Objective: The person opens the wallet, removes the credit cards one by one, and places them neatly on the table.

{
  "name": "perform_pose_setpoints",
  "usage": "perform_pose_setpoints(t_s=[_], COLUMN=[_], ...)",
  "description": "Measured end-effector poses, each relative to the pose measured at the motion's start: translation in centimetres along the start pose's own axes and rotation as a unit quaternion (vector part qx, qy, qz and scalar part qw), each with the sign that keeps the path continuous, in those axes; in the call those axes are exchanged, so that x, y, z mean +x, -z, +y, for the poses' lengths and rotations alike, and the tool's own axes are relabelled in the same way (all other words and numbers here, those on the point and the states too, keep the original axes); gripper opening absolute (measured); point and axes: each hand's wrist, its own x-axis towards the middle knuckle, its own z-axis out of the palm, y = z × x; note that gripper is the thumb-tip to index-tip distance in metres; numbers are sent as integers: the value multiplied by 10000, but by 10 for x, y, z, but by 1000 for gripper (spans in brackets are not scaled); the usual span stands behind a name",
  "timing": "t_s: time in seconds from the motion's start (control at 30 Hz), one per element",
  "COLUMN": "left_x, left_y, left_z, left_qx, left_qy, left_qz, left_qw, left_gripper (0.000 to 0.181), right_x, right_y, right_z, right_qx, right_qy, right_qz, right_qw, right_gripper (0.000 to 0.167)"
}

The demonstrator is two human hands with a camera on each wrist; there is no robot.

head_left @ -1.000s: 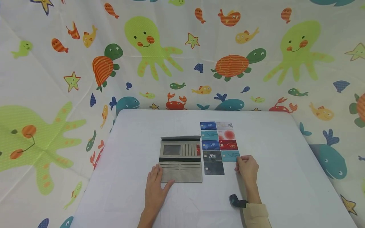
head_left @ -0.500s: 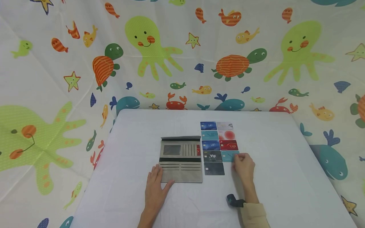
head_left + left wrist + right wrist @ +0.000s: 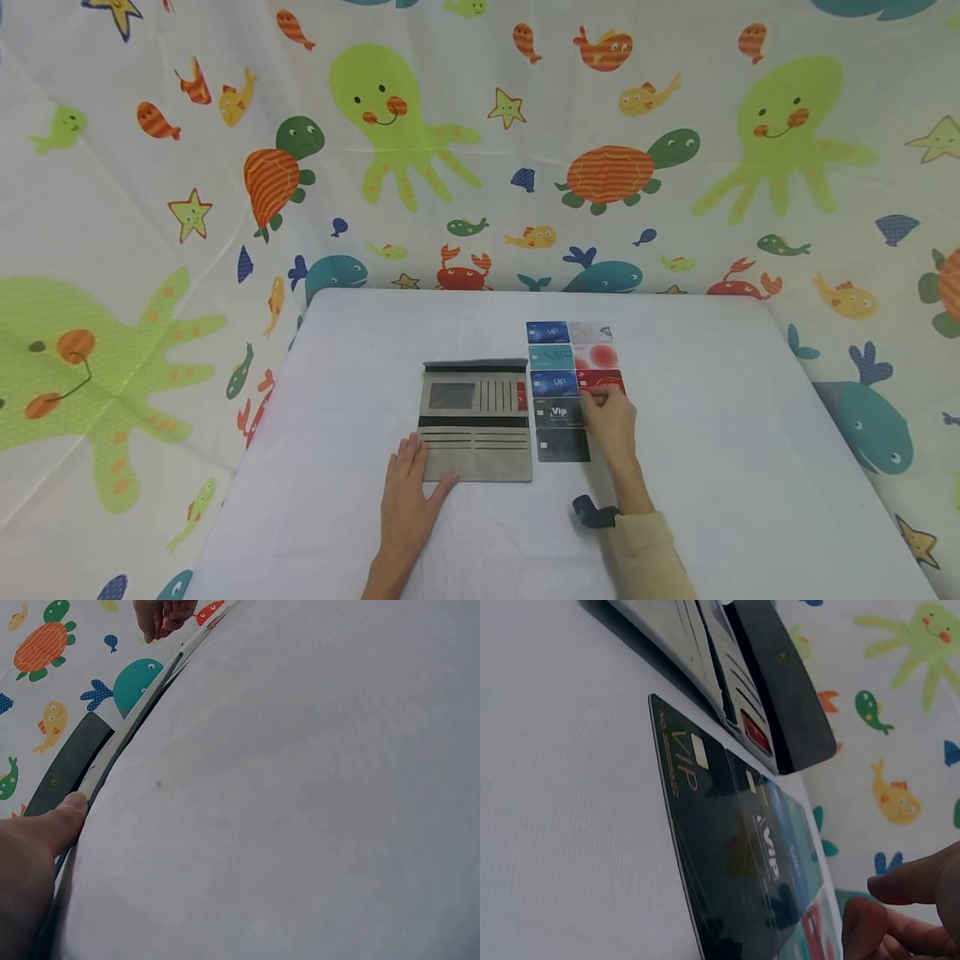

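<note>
My left hand (image 3: 406, 496) rests at the lower left edge of the unfolded grey wallet (image 3: 480, 464), fingers extended and thumb near its bottom edge. A red card shows in the wallet's right-hand part. Several cards lie in two neat columns right of it. My right hand (image 3: 611, 417) is over the right column, covering the lower part of a red VIP card (image 3: 591, 377). Its fingertips are at the right edge of a dark Vip card (image 3: 558, 413). The thumb and curled fingers (image 3: 864, 930) are close together; no teal card shows, so whether they hold one is hidden.
The black card (image 3: 563, 447) is at the bottom of the left column. Above are blue, teal and pale cards. A white-covered table (image 3: 322, 400) bears everything, with a sea-animal curtain (image 3: 450, 167) behind. A dark wrist camera (image 3: 592, 512) sits on my right wrist.
My right hand has moved left and slightly away from me, from the right end of a teal card to that card's left end. The teal card is out of sight. The left hand stays.
</note>
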Motion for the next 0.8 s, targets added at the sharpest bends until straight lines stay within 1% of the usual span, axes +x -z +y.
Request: perform_pose_setpoints(t_s=[0.27, 0.37, 0.5, 0.6, 0.73, 0.8], left_x=[1, 1, 1, 0, -1, -1], left_y=[2, 3, 2, 1, -1, -1], left_z=[0, 0, -1, -1, -1, -1], left_qx=[-29, -9, 13, 48, 83, 80], left_qy=[113, 103, 60, 6, -58, -51], left_qz=[-225, -235, -162, -59, 73, 77], left_qw=[9997, 9997, 9998, 10000, 9999, 9999], left_gripper=[83, 83, 82, 82, 82, 83], right_x=[3, 3, 2, 2, 3, 3], right_y=[-16, -21, -28, -34, -40, -42], right_z=[-15, -20, -25, -28, -33, -35], right_qx=[-17, -116, -223, -222, -184, -190], right_qy=[187, 321, 355, 323, 380, 394], right_qz=[-318, -426, -554, -618, -700, -744], right_qw=[9993, 9985, 9976, 9973, 9967, 9963], right_gripper=[30, 30, 29, 27, 24, 23])
